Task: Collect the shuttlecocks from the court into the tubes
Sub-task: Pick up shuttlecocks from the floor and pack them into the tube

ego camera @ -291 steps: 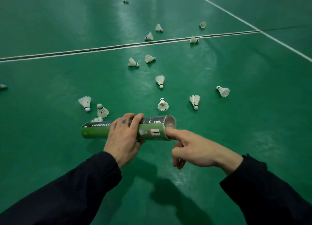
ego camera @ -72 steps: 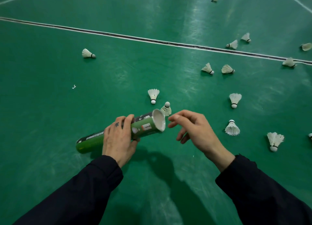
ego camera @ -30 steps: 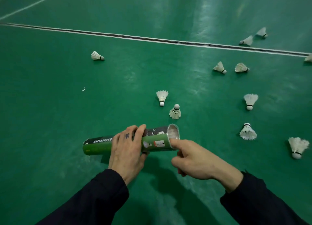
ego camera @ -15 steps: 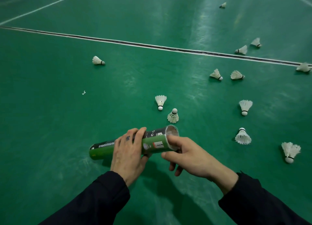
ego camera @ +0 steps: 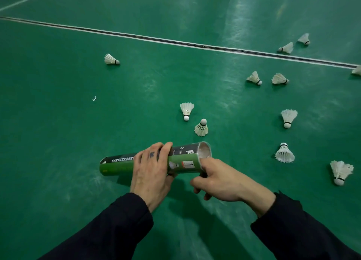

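My left hand (ego camera: 151,173) grips a green and black shuttlecock tube (ego camera: 185,160), held level with its open mouth to the right. White feathers show inside the mouth. My right hand (ego camera: 220,179) rests at the tube's mouth, thumb on the rim, fingers curled below; I cannot see anything in it. Several white shuttlecocks lie on the green court. The nearest shuttlecock (ego camera: 201,128) stands cork up just beyond the tube, another shuttlecock (ego camera: 186,110) lies behind it, and a third shuttlecock (ego camera: 284,153) sits to the right.
A white and black court line (ego camera: 175,42) crosses the floor behind. More shuttlecocks are scattered right, including one (ego camera: 340,172) near the right edge and a lone one (ego camera: 111,59) at the left. A small white scrap (ego camera: 94,98) lies on the floor.
My right hand went from pushing a finger into the tube's mouth to resting under its rim. The view has shifted slightly; the tube stays level in my left hand.
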